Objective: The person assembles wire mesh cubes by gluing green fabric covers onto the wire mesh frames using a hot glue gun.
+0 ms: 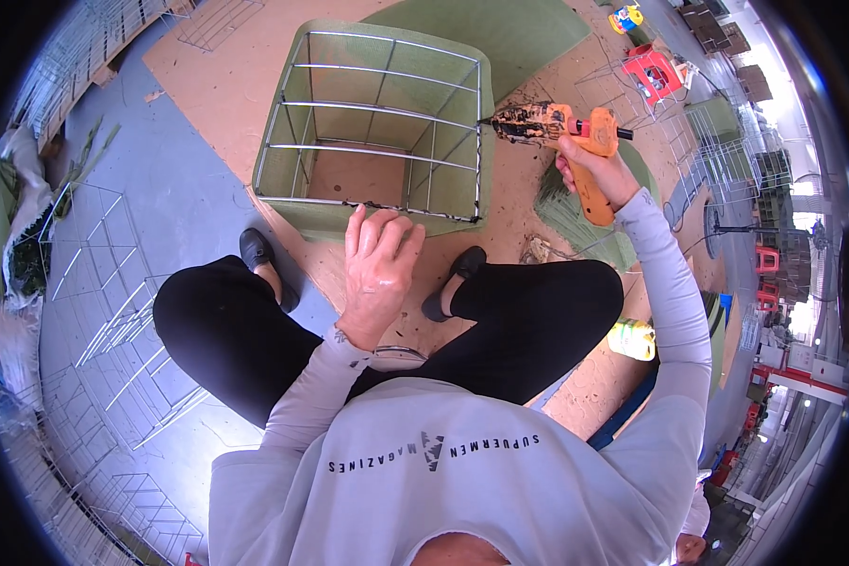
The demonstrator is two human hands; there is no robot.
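**Orange glue gun held beside a wire-framed green basket**

Orange plastic is seen in the glue gun (575,141), which is gripped by the handle in the closed right hand (599,174); its glue-crusted nozzle is pointed at the right upper corner of the square silver wire frame (377,113). This frame is wrapped outside in green felt-like sheet (335,222) and is set on a brown board floor (208,75), in front of the black-trousered knees (217,321). The near rim of the frame is touched by the left hand (377,264), whose fingers are spread and pressed flat, nothing being grasped. More bare wire frames (94,283) are stacked at the left.
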